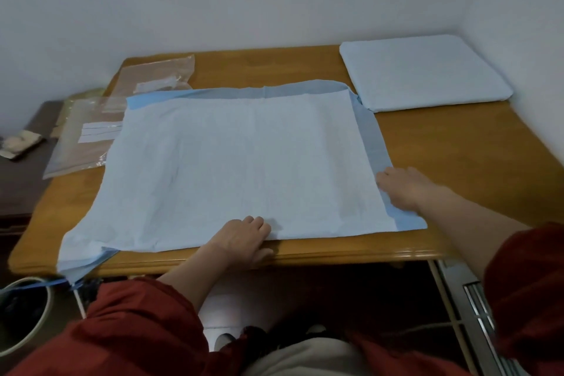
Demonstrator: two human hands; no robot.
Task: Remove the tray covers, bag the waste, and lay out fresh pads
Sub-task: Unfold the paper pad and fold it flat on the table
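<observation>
In the head view, the one view there is, the spread pad (244, 143) lies flat across the middle of the wooden table (442, 143). Its pale quilted face is up, its darker blue backing shows as a border along the far and right edges, and its near-left corner droops over the table's front edge. It looks thin, limp and very light, with soft creases, so it would likely slide or balloon if tugged from one point. The plain blue border and the corners seem the best places to take hold, pulling outward from two sides at once. The left hand (242, 239) sits on the near hem with its knuckles raised and its thumb at the table edge; whether it pinches the hem or only presses it cannot be told. The right hand (403, 189) lies with its fingers stretched out on the right border, pressing rather than grasping. A folded stack of pads (424, 70) rests at the far right corner, touching or just over the spread pad's far-right corner, and may snag that corner if the pad is shifted. Two clear plastic bags (88, 134) lie at the far left, the nearer one tucked partly under the pad's left edge and hanging off the table toward a dark side cabinet (18, 180). A round bin (27, 314) stands on the floor below the drooping corner.
</observation>
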